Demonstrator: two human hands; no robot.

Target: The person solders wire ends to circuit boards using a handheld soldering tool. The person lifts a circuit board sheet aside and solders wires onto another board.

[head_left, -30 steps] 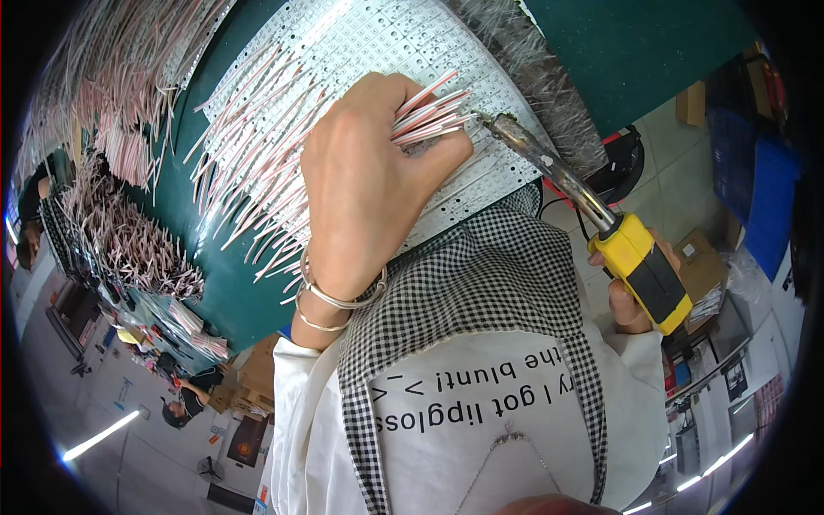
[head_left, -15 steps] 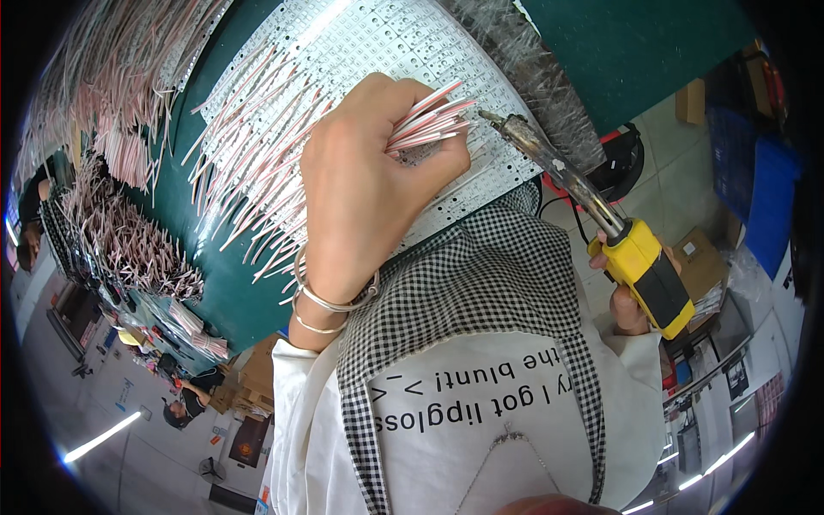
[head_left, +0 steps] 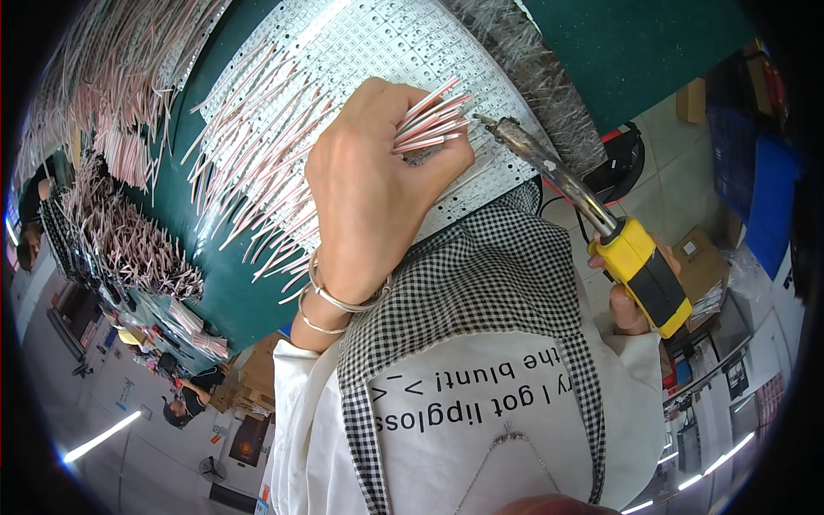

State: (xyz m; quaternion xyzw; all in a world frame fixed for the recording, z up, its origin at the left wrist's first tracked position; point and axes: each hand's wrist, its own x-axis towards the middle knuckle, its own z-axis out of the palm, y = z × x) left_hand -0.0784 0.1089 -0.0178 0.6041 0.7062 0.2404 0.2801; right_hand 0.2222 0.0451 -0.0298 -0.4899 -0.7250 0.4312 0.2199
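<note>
My left hand (head_left: pixel 369 197), with thin bracelets on the wrist, is closed on a bundle of pink and white wires (head_left: pixel 433 120), their ends fanned out to the right over a white perforated circuit board panel (head_left: pixel 369 43). My right hand (head_left: pixel 631 313) grips the yellow and black handle of a soldering iron (head_left: pixel 639 270). The iron's metal tip (head_left: pixel 493 124) sits just right of the wire ends, close above the panel. Many more pink wires (head_left: pixel 257 146) are attached in rows along the panel's left part.
The panel lies on a dark green mat (head_left: pixel 635 43). More wire bundles (head_left: pixel 129 240) are heaped at the left. A black cable runs from the iron past a round black stand (head_left: pixel 622 163). Cardboard boxes (head_left: pixel 699 262) and blue crates (head_left: pixel 760 180) stand at the right.
</note>
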